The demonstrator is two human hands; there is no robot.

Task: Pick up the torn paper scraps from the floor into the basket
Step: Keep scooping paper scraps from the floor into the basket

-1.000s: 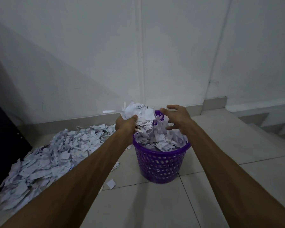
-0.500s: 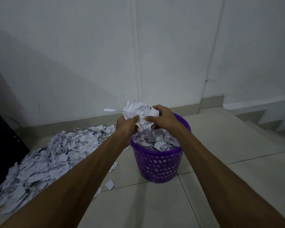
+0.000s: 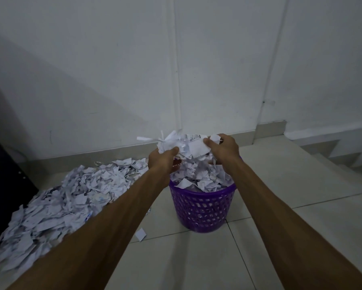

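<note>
paper scraps (image 3: 184, 144) between both hands' grip – above purple basket (image 3: 203, 208)

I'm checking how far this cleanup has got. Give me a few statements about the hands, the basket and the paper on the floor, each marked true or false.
1. Both hands hold a bunch of paper scraps above the purple basket. True: the left hand and right hand grip it from either side.
2. The basket is empty. False: scraps fill it up to the rim.
3. A large pile of scraps lies on the floor to the left of the basket. True.
4. The basket lies tipped on its side. False: it stands upright on the tiled floor.
5. One lone scrap lies on the tiles near the basket's base. True.
</note>
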